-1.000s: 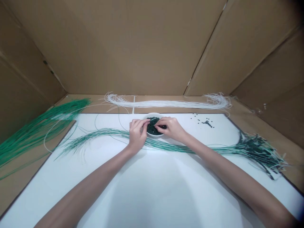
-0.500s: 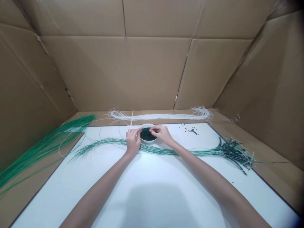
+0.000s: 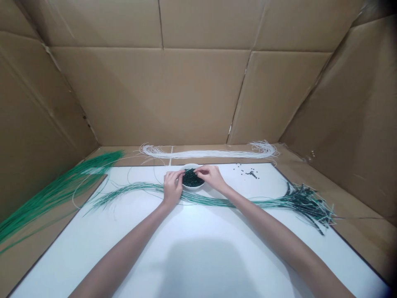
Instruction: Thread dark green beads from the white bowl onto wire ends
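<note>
A small white bowl [image 3: 192, 188] filled with dark green beads [image 3: 190, 179] stands near the far side of the white board. At the bowl's left rim, my left hand [image 3: 173, 186] has its thumb and fingers pinched together. Over the right part of the bowl, my right hand [image 3: 212, 176] also pinches, its fingertips just above the beads. Whatever lies between the fingertips of either hand is too small to make out. Under my wrists runs a long bundle of green strings [image 3: 214, 200], ending at the right in dark beaded ends [image 3: 307, 205].
Loose dark beads [image 3: 252, 174] lie scattered right of the bowl. Behind the board stretches a bundle of white strings [image 3: 211, 154]. More green strings [image 3: 62, 188] spread at the left, over the edge of the white board [image 3: 149, 244]. Cardboard walls [image 3: 198, 95] enclose the back and sides.
Both hands stay at the bowl in nearly the same pose. My right fingertips have dipped slightly closer to the beads. The whole view has shifted a little.
</note>
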Action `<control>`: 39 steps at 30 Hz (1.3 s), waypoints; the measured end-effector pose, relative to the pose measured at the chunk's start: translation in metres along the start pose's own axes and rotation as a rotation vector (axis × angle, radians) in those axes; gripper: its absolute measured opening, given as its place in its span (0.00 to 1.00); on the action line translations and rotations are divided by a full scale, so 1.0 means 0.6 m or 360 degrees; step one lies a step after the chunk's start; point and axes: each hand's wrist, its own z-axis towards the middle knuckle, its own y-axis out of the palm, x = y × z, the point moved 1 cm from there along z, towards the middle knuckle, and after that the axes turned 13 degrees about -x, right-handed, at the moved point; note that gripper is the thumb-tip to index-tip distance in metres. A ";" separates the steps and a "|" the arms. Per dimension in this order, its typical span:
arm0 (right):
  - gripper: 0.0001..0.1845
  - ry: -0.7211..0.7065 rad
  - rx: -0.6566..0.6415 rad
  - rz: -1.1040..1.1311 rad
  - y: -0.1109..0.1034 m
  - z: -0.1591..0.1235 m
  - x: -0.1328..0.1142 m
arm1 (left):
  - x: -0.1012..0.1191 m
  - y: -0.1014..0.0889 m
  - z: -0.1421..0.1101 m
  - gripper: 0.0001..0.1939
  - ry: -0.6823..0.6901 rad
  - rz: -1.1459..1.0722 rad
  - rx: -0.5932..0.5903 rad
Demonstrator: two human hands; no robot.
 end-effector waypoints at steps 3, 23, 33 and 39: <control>0.10 -0.0027 -0.0074 0.0041 0.003 -0.001 0.003 | 0.001 0.001 0.000 0.09 0.0012 -0.0019 -0.0013; 0.12 0.0197 -0.0253 0.1029 -0.012 0.007 0.027 | 0.003 0.002 -0.004 0.10 0.0190 0.0007 -0.0015; 0.12 0.0197 -0.0212 0.1131 -0.011 0.005 0.027 | 0.004 0.005 -0.003 0.10 0.0323 0.0068 -0.0021; 0.11 0.0218 -0.0196 0.1107 -0.011 0.005 0.025 | 0.004 0.005 -0.004 0.10 0.0321 0.0093 -0.0041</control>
